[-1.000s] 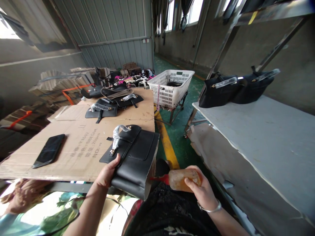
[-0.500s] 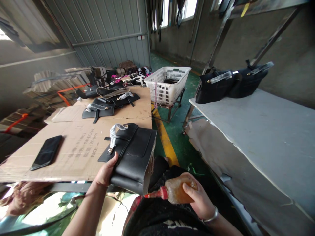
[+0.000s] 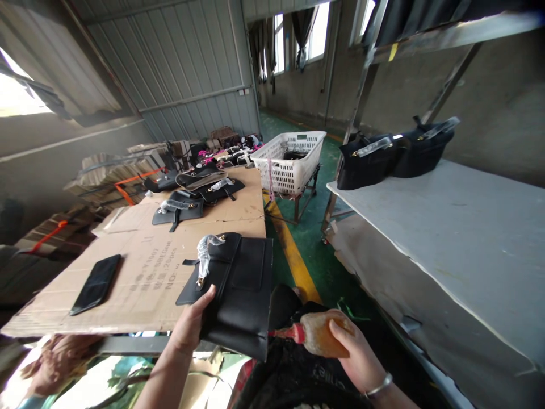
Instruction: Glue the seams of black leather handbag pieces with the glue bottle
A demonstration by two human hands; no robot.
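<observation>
A black bag piece with a plastic-wrapped handle lies at the near right edge of the cardboard-covered table. My left hand grips its near left side, thumb on top and the other fingers hidden beneath. In my right hand is a squeeze bottle of amber liquid, held on its side. The bottle's red nozzle points left, with its tip at the bag piece's lower right edge; whether they touch I cannot tell.
On the cardboard lie a flat black piece and several black bag parts. Behind stands a white basket. Two black bags stand on the grey table at right.
The bottle's nozzle has come up to the bag piece's right edge. The bag piece lies flatter, its side opening no longer showing. The whole view has shifted slightly.
</observation>
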